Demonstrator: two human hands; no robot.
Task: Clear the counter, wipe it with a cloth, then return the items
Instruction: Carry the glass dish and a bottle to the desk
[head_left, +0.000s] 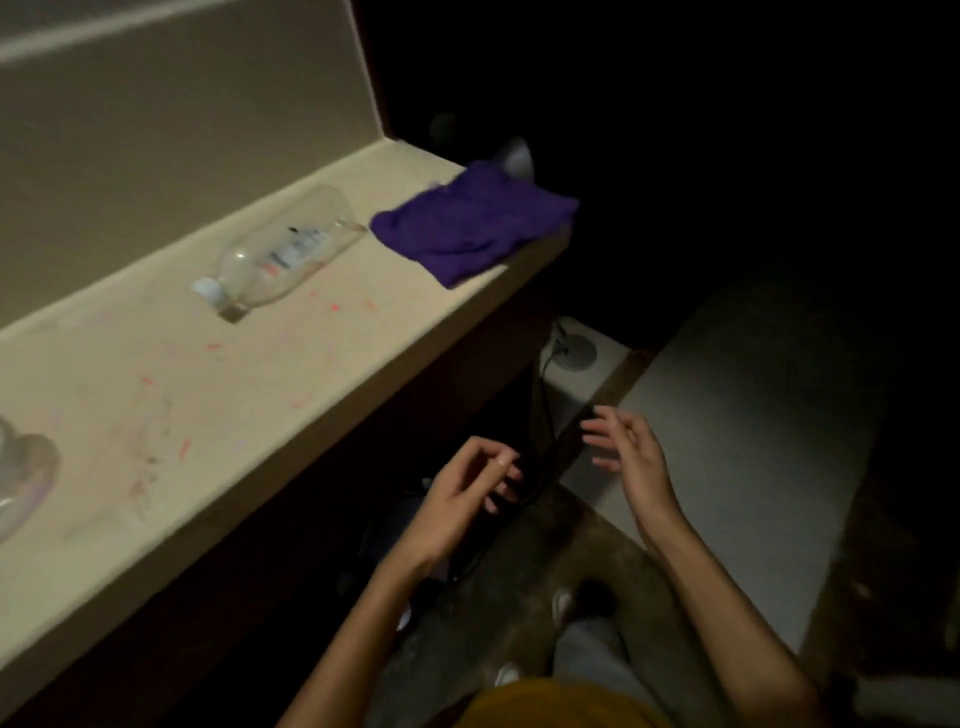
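Note:
A beige counter (260, 415) runs from lower left to upper right, marked with small pink and purple smears. On it lies a clear plastic bottle (283, 252) on its side, cap toward the left. A crumpled purple cloth (470, 226) sits at the counter's far right end, partly over the edge. My left hand (467, 486) hovers below the counter's front edge with fingers loosely curled, holding nothing. My right hand (626, 447) is beside it, fingers spread and relaxed, also holding nothing. Both are apart from the counter.
A clear rounded object (23, 478) is cut off at the counter's left edge. A wall rises behind the counter. Below are a dark cable (540, 415), a pale block with a round fitting (574, 353) and a light floor slab (753, 415). The right side is dark.

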